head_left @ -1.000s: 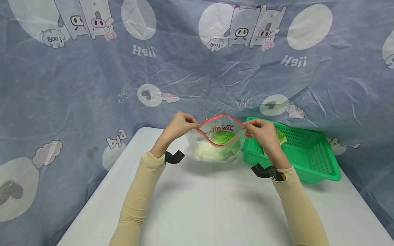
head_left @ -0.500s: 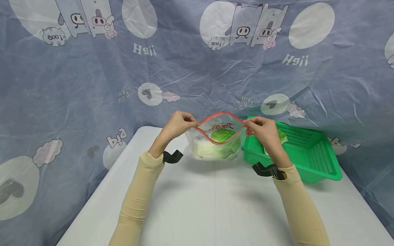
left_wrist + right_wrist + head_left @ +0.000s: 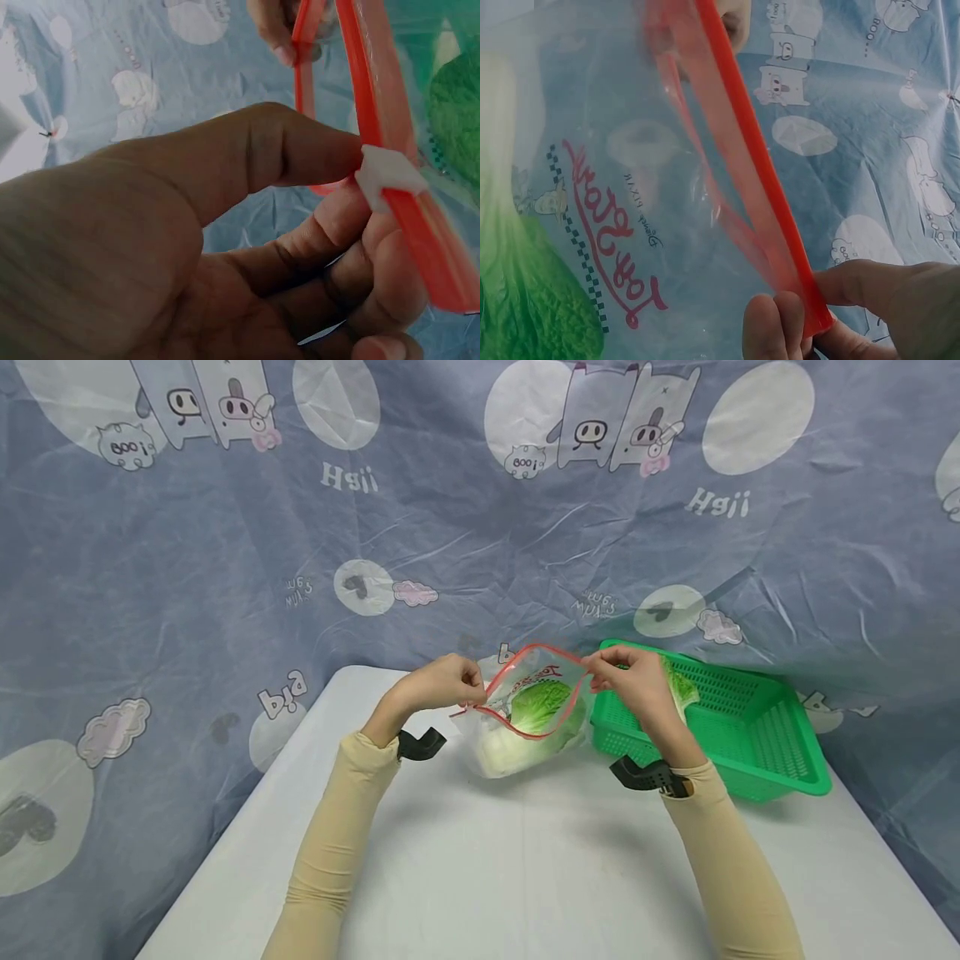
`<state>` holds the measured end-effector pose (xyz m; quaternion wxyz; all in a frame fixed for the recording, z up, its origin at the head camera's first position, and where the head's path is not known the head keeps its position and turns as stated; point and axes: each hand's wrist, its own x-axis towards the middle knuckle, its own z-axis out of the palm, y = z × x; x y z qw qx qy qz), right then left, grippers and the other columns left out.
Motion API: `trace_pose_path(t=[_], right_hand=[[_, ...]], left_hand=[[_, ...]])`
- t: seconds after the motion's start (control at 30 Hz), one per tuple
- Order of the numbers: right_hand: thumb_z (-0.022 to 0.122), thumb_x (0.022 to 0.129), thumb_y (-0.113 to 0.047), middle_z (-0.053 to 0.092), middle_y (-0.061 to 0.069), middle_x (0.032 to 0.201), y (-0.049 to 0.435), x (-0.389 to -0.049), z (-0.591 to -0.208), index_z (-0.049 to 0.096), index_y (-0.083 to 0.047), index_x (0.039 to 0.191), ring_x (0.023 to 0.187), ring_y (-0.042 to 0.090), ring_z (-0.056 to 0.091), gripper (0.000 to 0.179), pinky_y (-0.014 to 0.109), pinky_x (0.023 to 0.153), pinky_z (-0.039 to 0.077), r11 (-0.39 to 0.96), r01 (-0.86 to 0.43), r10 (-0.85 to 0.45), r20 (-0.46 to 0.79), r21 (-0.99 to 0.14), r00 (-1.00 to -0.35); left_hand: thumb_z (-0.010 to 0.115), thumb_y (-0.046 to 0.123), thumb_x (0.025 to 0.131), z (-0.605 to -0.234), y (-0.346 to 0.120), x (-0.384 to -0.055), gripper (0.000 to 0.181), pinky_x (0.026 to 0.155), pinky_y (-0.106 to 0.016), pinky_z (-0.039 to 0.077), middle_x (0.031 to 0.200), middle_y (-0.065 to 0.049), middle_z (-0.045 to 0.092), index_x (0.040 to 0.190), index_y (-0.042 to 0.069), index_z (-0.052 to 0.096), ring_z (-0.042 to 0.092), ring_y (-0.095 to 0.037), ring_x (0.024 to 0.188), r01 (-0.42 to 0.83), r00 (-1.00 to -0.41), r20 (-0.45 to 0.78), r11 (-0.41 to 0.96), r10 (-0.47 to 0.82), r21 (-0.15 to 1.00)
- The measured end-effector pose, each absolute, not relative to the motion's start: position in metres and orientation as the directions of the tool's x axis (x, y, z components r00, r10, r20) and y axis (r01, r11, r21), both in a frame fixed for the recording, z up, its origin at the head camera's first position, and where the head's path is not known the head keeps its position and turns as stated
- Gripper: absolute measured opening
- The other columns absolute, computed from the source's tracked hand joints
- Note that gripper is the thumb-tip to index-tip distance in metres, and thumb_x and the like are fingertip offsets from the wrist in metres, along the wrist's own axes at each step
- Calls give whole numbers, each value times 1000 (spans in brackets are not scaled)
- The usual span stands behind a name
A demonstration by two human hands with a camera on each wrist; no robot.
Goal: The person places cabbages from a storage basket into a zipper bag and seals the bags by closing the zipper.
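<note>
A clear zip bag with a red zip rim [image 3: 534, 737] hangs between both hands, its mouth spread apart. Inside lies a napa cabbage [image 3: 542, 703], pale stem toward the lower left. My left hand [image 3: 442, 683] pinches the white slider [image 3: 390, 174] between thumb and curled fingers in the left wrist view. A short red end of the zip juts out past that hand. At the opposite corner my right hand [image 3: 633, 681] pinches the zip's end between thumb and fingers. Red lettering [image 3: 619, 240] shows on the bag's wall in the right wrist view.
A green plastic basket [image 3: 757, 787] stands right of the bag, partly behind the right hand and forearm. More leafy cabbage [image 3: 682, 689] lies at its left end. A white table [image 3: 480, 868] spreads below, and a printed blue-grey cloth [image 3: 450, 510] hangs close behind.
My left hand has moved down, and the zip's end now sticks out left of it. The bag's left side has dropped, so the cabbage tilts. The right hand has shifted slightly left.
</note>
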<state>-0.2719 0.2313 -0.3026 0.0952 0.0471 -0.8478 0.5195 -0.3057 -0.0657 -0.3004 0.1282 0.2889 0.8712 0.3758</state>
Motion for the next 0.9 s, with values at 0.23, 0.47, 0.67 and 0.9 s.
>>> trace_pose_path(t=[0.23,0.47,0.67,0.9], right_hand=[[66,91,-38,68,1,92,231,-274,-310,68,-6,108,76,15,69,36,30,75,56,486,-222,-65,218,-845,-974],[70,87,-39,70,2,86,231,-275,-314,70,-10,104,83,31,68,33,34,74,56,451,-218,-64,212,-865,-975],[69,88,-42,68,3,86,233,-275,-318,68,-9,105,81,28,69,37,33,73,56,449,-249,-63,248,-858,-967],[62,92,-42,63,4,88,242,-277,-320,65,-6,106,74,17,66,39,33,76,59,396,-260,10,287,-880,-958]], left_hand=[[64,14,86,-317,-49,-317,13,56,-26,47,75,-2,62,94,6,58,57,-14,64,357,-794,-35,512,607,781],[66,9,87,-333,-41,-336,20,64,-37,56,81,-9,66,104,2,59,62,-21,66,243,-813,52,256,580,936],[67,11,90,-348,-36,-339,15,62,-30,56,78,-7,65,98,0,62,61,-17,61,145,-824,75,80,561,986],[66,8,91,-353,-47,-330,13,62,-29,56,74,-7,66,97,-3,63,63,-16,61,134,-905,158,-87,396,987]])
